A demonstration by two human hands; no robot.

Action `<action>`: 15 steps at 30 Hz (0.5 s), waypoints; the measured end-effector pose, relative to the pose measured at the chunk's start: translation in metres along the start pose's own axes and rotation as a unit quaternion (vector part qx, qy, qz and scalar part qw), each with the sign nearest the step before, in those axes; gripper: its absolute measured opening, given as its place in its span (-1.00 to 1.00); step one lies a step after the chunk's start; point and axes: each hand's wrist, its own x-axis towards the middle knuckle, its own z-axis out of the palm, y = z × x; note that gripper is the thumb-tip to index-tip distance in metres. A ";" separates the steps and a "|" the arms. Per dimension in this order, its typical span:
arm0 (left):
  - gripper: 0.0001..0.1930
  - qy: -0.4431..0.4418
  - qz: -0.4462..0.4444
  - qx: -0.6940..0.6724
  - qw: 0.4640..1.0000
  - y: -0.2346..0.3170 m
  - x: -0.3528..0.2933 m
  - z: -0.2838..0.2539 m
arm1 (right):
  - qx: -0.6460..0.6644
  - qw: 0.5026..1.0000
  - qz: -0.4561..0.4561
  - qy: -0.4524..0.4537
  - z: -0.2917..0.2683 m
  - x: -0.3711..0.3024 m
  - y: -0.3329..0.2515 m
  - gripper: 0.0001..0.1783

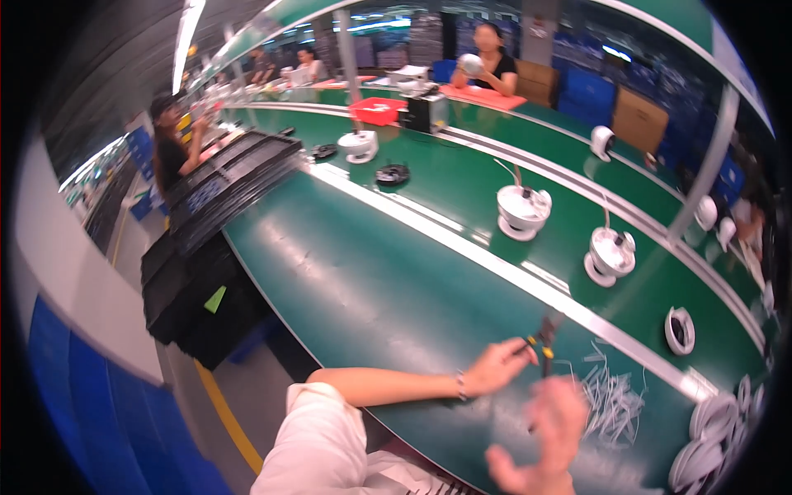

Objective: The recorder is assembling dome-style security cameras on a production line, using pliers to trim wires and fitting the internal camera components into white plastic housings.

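Observation:
A pair of pliers (545,332) with black and yellow handles is held over the bench, jaws pointing away from me. My left hand (495,368) is closed around one handle. Just below the other handle, my right hand (554,425) is blurred, with its thumb spread well away from the fingers; whether it touches that handle is unclear. On the bench to the right of the pliers lies a pile of thin white strips (612,400), perhaps cut ties. Stacked white rings (711,425) stand at the right edge.
Beyond a white rail (462,238), a green conveyor carries white round housings (523,210) with wires and black round parts (393,173). Black trays (239,177) are stacked at the left. Co-workers sit across the line near a red bin (376,110). A metal post (705,165) rises at right.

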 end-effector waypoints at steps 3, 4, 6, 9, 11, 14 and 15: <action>-0.77 -0.008 0.052 0.312 0.949 0.038 0.007 -0.028 | 0.589 0.759 -0.050 -0.272 -0.024 0.024 -0.054 -0.85; -0.77 -0.039 -0.026 0.353 0.934 0.024 0.015 -0.048 | 0.582 0.778 -0.002 -0.236 -0.016 0.015 -0.022 -0.85; -0.79 -0.037 -0.105 0.375 0.920 0.026 0.011 -0.049 | 0.526 0.835 0.059 -0.154 -0.035 -0.002 -0.024 -0.86; -0.84 -0.020 -0.057 0.385 0.921 0.011 0.005 -0.050 | 0.444 0.889 0.097 -0.062 -0.071 -0.028 -0.038 -0.86; -0.86 -0.026 0.033 0.506 0.861 0.011 0.005 -0.032 | 0.398 0.911 0.104 -0.016 -0.092 -0.050 -0.037 -0.87; -0.85 -0.028 0.095 0.537 0.837 0.006 0.000 -0.012 | 0.342 0.930 0.123 0.049 -0.111 -0.071 -0.050 -0.88; -0.84 -0.044 0.087 0.563 0.821 0.010 0.000 -0.012 | 0.323 0.935 0.130 0.072 -0.114 -0.074 -0.054 -0.88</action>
